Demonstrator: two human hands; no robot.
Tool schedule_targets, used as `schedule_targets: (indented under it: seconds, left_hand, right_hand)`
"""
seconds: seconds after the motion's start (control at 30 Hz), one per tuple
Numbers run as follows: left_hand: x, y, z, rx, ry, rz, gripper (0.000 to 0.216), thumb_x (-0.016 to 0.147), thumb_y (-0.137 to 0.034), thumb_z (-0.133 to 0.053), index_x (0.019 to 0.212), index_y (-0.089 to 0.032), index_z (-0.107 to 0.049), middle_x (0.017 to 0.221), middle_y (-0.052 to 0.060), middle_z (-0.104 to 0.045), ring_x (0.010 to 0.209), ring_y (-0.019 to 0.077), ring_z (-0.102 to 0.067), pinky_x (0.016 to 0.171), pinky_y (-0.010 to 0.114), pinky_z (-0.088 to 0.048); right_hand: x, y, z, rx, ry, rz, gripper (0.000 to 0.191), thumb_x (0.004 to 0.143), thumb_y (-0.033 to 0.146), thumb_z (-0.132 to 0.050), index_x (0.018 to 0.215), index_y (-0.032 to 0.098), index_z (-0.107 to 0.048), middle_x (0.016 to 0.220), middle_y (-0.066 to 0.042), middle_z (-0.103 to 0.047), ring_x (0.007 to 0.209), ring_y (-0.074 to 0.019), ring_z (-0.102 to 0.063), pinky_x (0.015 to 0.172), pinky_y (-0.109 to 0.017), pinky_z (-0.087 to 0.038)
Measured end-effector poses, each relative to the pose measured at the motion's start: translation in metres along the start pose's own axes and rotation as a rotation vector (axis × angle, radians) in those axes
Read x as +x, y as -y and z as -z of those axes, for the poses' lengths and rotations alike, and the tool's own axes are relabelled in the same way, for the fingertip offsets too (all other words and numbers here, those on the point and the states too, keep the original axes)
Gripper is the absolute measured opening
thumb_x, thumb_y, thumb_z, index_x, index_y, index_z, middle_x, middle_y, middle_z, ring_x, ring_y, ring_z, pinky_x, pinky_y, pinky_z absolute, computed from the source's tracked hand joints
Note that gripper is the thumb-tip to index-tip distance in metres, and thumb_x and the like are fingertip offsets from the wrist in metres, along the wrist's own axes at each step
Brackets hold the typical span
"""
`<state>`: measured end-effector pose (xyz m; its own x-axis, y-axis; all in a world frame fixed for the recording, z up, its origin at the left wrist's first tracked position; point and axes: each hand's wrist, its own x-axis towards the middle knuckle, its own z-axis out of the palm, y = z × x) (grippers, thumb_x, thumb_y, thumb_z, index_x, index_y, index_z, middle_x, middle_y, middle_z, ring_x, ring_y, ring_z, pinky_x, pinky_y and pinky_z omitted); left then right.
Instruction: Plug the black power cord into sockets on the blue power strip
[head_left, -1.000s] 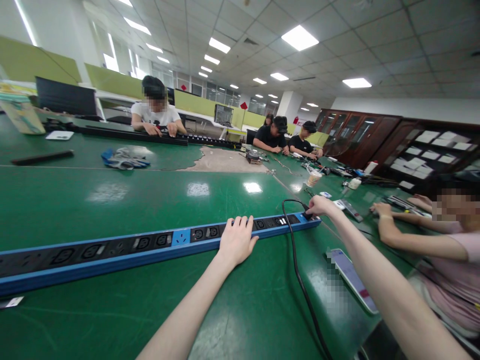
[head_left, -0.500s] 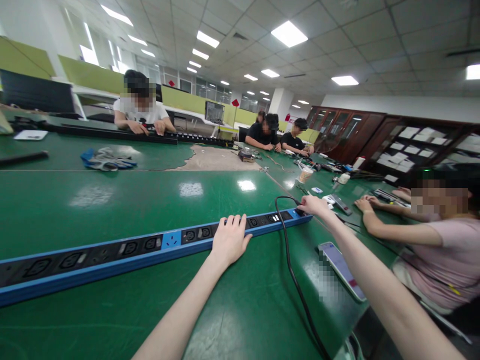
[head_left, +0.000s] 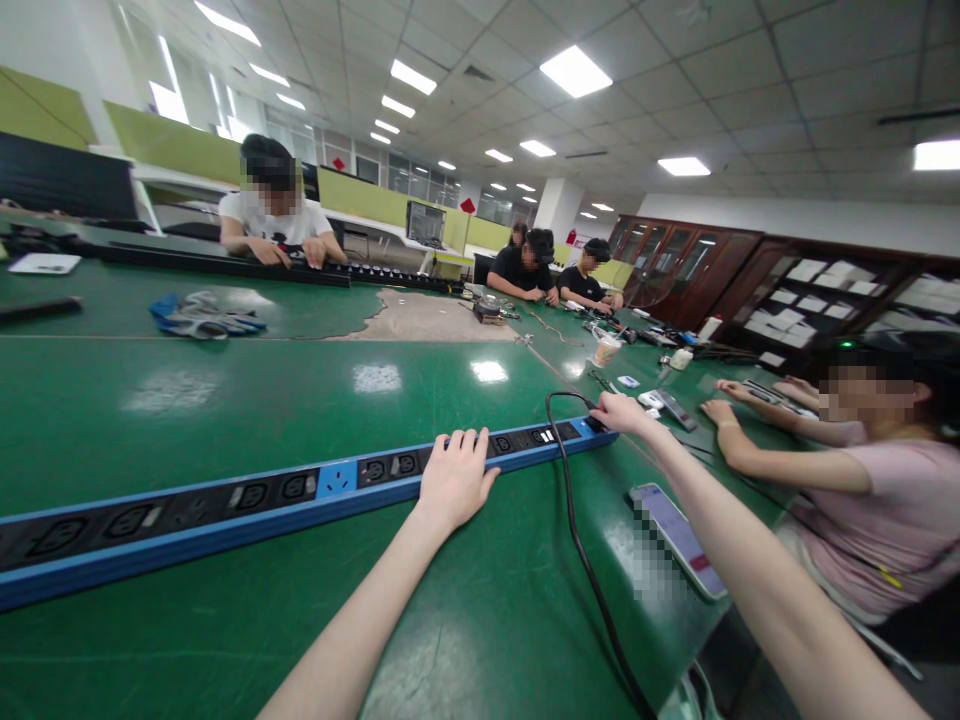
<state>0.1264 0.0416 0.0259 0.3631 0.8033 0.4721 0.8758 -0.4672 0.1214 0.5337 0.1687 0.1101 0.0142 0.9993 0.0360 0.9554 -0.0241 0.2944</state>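
A long blue-and-black power strip [head_left: 337,484] slants across the green table, rows of sockets facing up. My left hand [head_left: 456,478] lies over its middle stretch, fingers bent over the far edge and thumb along the near side, holding the strip. At the strip's right end, my right hand [head_left: 619,412] pinches the black plug [head_left: 595,420] of a power cable. Plug and end socket meet there, though my fingers partly hide the contact. From the plug the black cable [head_left: 571,520] loops left over the strip, then runs down toward the table's near edge.
A phone [head_left: 679,540] lies under my right forearm. Blue-and-white gloves [head_left: 206,315] are at far left, a plastic cup [head_left: 606,348] beyond the strip. One person [head_left: 862,480] sits close on the right; others work across the table [head_left: 247,400], whose covering is torn at the back.
The whole view has shifted slightly, moving things a little left in the picture. Both hands keep their places on the strip and plug. The person at right has moved a hand.
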Motion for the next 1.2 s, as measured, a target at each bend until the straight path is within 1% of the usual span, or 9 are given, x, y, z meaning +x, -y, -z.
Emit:
schedule_targets:
  seconds: [0.33, 0.43, 0.53, 0.7, 0.93, 1.1, 1.2]
  left_hand:
    - [0.0, 0.0, 0.0, 0.019, -0.018, -0.011, 0.063, 0.104, -0.053, -0.043, 0.156, -0.016, -0.049, 0.139, 0.019, -0.063, 0.128, 0.0334, -0.054, 0.109, 0.049, -0.037]
    - [0.0, 0.0, 0.0, 0.02, -0.025, -0.011, 0.063, 0.105, -0.053, -0.043, 0.155, -0.015, -0.049, 0.138, 0.02, -0.064, 0.128, 0.0333, -0.054, 0.109, 0.049, -0.037]
    - [0.0, 0.0, 0.001, 0.017, -0.025, -0.012, 0.063, 0.104, -0.053, -0.043, 0.155, -0.015, -0.05, 0.138, 0.02, -0.064, 0.127, 0.0336, -0.054, 0.109, 0.049, -0.038]
    - [0.0, 0.001, 0.001, 0.012, -0.023, -0.015, 0.063, 0.104, -0.053, -0.043, 0.155, -0.015, -0.05, 0.139, 0.02, -0.064, 0.127, 0.0333, -0.054, 0.109, 0.049, -0.037]
    - [0.0, 0.001, 0.001, -0.002, -0.019, -0.015, 0.063, 0.104, -0.053, -0.043, 0.155, -0.016, -0.05, 0.139, 0.02, -0.063, 0.127, 0.0338, -0.054, 0.109, 0.05, -0.038]
    - [0.0, 0.001, 0.001, 0.006, -0.024, -0.015, 0.064, 0.105, -0.053, -0.042, 0.154, -0.014, -0.05, 0.137, 0.02, -0.064, 0.126, 0.0338, -0.054, 0.109, 0.049, -0.038]
    - [0.0, 0.0, 0.001, 0.004, -0.021, -0.011, 0.063, 0.104, -0.053, -0.043, 0.154, -0.015, -0.05, 0.138, 0.02, -0.064, 0.127, 0.034, -0.054, 0.109, 0.05, -0.038]
  right_hand:
    - [-0.01, 0.004, -0.001, 0.008, -0.035, -0.006, 0.04, 0.104, 0.049, -0.049, 0.113, 0.015, -0.067, 0.11, -0.019, -0.076, 0.105, -0.0303, -0.072, 0.086, -0.033, -0.047]
    - [-0.011, 0.004, 0.001, -0.001, -0.018, 0.013, 0.04, 0.105, 0.049, -0.048, 0.112, 0.014, -0.067, 0.11, -0.019, -0.076, 0.104, -0.0307, -0.073, 0.084, -0.033, -0.047]
    - [-0.01, 0.003, 0.001, 0.012, -0.007, -0.003, 0.04, 0.104, 0.05, -0.049, 0.111, 0.015, -0.067, 0.11, -0.018, -0.076, 0.104, -0.0299, -0.072, 0.083, -0.032, -0.047]
    - [-0.012, 0.002, -0.001, 0.031, -0.043, -0.011, 0.038, 0.104, 0.051, -0.05, 0.108, 0.017, -0.067, 0.109, -0.016, -0.077, 0.104, -0.028, -0.072, 0.082, -0.031, -0.046]
    - [-0.015, 0.001, -0.009, 0.031, -0.101, 0.007, 0.039, 0.106, 0.049, -0.048, 0.112, 0.015, -0.066, 0.105, -0.017, -0.076, 0.103, -0.0298, -0.072, 0.082, -0.032, -0.045]
    - [-0.013, 0.001, -0.004, 0.005, -0.069, 0.026, 0.038, 0.105, 0.049, -0.049, 0.108, 0.016, -0.067, 0.108, -0.017, -0.076, 0.104, -0.0297, -0.072, 0.083, -0.032, -0.046]
    - [-0.016, 0.003, -0.002, -0.019, -0.077, 0.018, 0.038, 0.107, 0.048, -0.047, 0.112, 0.015, -0.065, 0.111, -0.018, -0.076, 0.105, -0.0295, -0.072, 0.085, -0.032, -0.046]
